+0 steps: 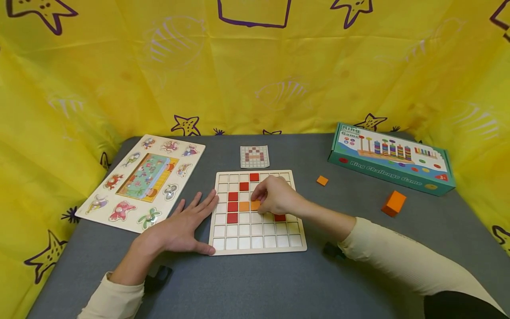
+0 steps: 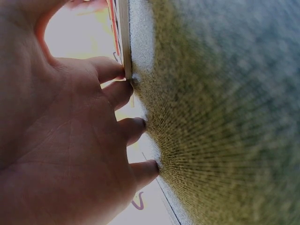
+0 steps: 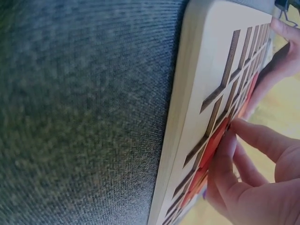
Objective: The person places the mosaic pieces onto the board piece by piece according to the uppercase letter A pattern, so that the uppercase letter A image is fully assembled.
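Note:
A wooden grid board (image 1: pixel 259 252) lies on the table with several red tiles (image 1: pixel 233 207) and an orange tile (image 1: pixel 244 206) in its cells. Over its middle, my right hand (image 1: pixel 277 195) pinches a second orange tile (image 1: pixel 255 205) between thumb and fingers, at the cell beside the first. That hand partly covers the tiles behind it. In the right wrist view, thumb and fingertips (image 3: pixel 232 125) meet close to the board's surface. My left hand (image 1: pixel 185 227) rests with spread, straight fingers against the board's left edge; in the left wrist view its fingertips (image 2: pixel 150 169) touch the grey cloth.
A small pattern card (image 1: pixel 254 164) lies behind the board. To the left is a wooden animal puzzle (image 1: pixel 153 177). A loose orange tile (image 1: pixel 322 180), an orange block (image 1: pixel 394 203) and a green Ring Challenge Game box (image 1: pixel 392 161) stand at right. Yellow cloth (image 1: pixel 255 66) encloses the table.

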`<state>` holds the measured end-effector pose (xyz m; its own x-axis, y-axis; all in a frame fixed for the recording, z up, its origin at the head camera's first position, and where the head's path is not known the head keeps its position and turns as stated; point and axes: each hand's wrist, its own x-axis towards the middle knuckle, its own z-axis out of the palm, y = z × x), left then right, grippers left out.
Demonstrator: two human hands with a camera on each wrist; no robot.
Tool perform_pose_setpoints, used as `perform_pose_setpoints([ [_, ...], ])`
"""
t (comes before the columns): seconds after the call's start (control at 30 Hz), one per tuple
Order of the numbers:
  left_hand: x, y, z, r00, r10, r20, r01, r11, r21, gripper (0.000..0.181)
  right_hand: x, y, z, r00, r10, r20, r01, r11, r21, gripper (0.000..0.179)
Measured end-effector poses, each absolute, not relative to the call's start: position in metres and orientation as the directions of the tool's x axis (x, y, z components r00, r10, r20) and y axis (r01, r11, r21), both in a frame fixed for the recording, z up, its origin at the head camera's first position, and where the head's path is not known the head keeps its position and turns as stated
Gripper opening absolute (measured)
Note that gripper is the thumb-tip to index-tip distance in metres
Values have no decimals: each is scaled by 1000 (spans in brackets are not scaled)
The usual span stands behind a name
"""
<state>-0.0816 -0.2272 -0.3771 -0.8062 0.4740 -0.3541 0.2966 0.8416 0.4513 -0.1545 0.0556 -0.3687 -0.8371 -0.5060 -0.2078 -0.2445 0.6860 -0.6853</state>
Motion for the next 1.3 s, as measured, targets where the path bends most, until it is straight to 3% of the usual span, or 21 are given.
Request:
perform_pose_setpoints([
  [0.63, -81, -228, -379, -807, 479, -346, 304, 838, 452, 130, -156, 68, -369, -842, -505, -190, -221, 644, -733, 20],
  [1.3, -81, -227, -378, -807, 480, -345, 305, 838, 453, 130, -168, 126, -371, -915, -363, -175, -143, 697, -702, 24],
])
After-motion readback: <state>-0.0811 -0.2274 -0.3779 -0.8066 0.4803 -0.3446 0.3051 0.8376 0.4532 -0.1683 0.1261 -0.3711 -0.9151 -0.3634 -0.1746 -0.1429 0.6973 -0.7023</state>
